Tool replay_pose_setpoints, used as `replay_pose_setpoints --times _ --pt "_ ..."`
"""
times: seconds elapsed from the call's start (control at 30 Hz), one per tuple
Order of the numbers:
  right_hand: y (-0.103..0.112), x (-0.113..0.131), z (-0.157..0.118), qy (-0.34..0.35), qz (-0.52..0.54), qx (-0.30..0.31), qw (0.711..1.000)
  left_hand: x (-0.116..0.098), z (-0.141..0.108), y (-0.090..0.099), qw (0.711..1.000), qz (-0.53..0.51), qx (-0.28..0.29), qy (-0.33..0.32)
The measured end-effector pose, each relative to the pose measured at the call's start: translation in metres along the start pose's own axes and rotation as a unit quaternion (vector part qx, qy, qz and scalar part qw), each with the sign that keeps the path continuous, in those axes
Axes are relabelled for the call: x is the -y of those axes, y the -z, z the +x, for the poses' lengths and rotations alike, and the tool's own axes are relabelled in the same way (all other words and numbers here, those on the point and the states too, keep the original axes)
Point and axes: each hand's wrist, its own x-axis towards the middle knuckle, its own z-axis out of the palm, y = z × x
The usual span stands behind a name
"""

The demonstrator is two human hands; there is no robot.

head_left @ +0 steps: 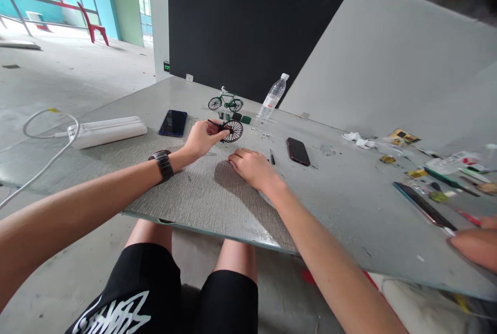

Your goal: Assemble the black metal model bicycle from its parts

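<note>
My left hand pinches a dark part of a model bicycle, and its black spoked wheel stands upright at the fingertips. My right hand rests low over the table just nearer to me, its fingers curled together; what they hold, if anything, is hidden. Behind the wheel stands a small green model bicycle. Between the two lie dark green pieces. Small silvery parts are scattered to the right of the wheel. A slim dark tool lies beyond my right hand.
A clear water bottle stands at the back. Phones lie left and right. A white power strip with a cable is at left. Packaging and tools clutter the right, near another person's hand.
</note>
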Motion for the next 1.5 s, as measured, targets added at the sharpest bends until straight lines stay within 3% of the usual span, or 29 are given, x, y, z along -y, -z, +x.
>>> replay_pose_setpoints --times 0.5,0.97,1.5 --pt "-0.001 -0.002 0.000 0.022 -0.003 -0.011 1.000 -0.002 -0.002 -0.001 1.000 0.002 -0.001 0.014" --pt "0.003 -0.011 -0.005 0.002 0.066 -0.027 0.997 0.000 0.000 -0.001 1.000 0.008 -0.002 0.011" --pt "0.003 -0.009 -0.003 0.009 0.046 0.000 0.999 -0.003 -0.001 -0.001 1.000 0.003 -0.001 0.012"
